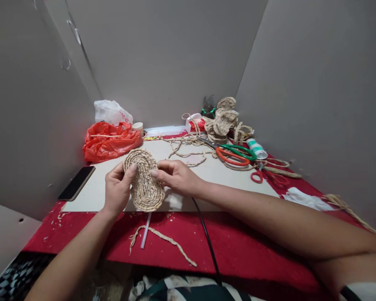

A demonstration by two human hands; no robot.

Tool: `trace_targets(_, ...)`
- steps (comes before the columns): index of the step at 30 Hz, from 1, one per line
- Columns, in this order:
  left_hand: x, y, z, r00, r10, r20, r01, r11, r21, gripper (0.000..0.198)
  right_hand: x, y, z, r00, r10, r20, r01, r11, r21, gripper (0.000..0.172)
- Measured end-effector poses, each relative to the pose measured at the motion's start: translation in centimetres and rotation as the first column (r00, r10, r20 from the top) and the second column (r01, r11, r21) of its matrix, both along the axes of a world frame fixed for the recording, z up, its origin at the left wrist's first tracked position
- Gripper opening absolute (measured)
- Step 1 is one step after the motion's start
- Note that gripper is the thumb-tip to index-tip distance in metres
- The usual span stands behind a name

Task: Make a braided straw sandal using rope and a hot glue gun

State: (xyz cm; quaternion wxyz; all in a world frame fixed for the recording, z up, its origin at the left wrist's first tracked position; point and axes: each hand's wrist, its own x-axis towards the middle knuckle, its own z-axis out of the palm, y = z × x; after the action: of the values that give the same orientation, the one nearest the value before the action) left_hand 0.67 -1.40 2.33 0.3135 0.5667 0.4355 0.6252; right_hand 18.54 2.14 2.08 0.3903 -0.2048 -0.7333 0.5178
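Above the near edge of a white board (238, 184), I hold up an oval piece of coiled, braided straw (146, 190), narrowed at its middle like a shoe sole. My left hand (119, 186) grips its left edge, thumb on the front face. On the opposite side, my right hand (175, 175) pinches the right edge, also with the thumb in front. The fingers behind the piece are hidden. Below it, a clear plastic stick (146, 232) and a loose length of braided straw cord (172, 241) lie on the red cloth (253, 242).
Large scissors (233, 154), small red scissors (257, 175) and a pile of woven straw pieces (222, 121) lie at the right back. A red plastic bag (109, 142) and a phone (77, 183) are on the left. A black cable (208, 238) crosses the front.
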Motion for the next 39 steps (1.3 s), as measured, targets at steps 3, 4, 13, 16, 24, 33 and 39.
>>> trace_targets(3,0.5,-0.2,-0.1,0.999,-0.01,-0.04,0.009,1.0,-0.026,0.026,-0.1,-0.2,0.1,0.999,-0.014,-0.04,0.01,0.996,-0.085,0.036)
trace_targets(4,0.7,-0.3,-0.1,0.998,-0.017,-0.052,0.016,0.999,-0.038,0.026,-0.2,-0.2,0.0,0.999,-0.018,-0.044,0.013,0.994,-0.107,0.037)
trace_targets(13,1.0,-0.8,-0.2,0.997,-0.033,-0.07,0.03,0.998,-0.052,0.023,-0.4,-0.2,0.1,0.997,0.028,-0.069,-0.042,0.976,-0.215,0.038)
trace_targets(16,1.4,-0.7,-0.5,1.0,-0.031,-0.003,0.031,0.998,-0.057,0.023,-0.2,0.0,0.3,0.996,0.059,-0.061,-0.072,0.97,-0.23,0.038)
trace_targets(24,0.3,0.1,-0.1,0.989,-0.059,0.133,0.063,0.998,-0.029,0.022,0.3,0.3,0.1,0.995,0.016,-0.096,-0.029,0.99,-0.14,0.034)
trace_targets(33,0.2,0.1,0.1,0.989,-0.128,0.069,0.137,0.98,-0.144,0.035,0.2,-0.1,0.3,0.997,-0.04,-0.065,0.038,0.999,-0.037,0.036)
trace_targets(39,0.3,0.1,0.3,0.981,-0.181,0.069,0.191,0.965,-0.181,0.028,0.3,0.1,0.3,0.996,-0.058,-0.069,0.054,0.996,-0.065,0.027)
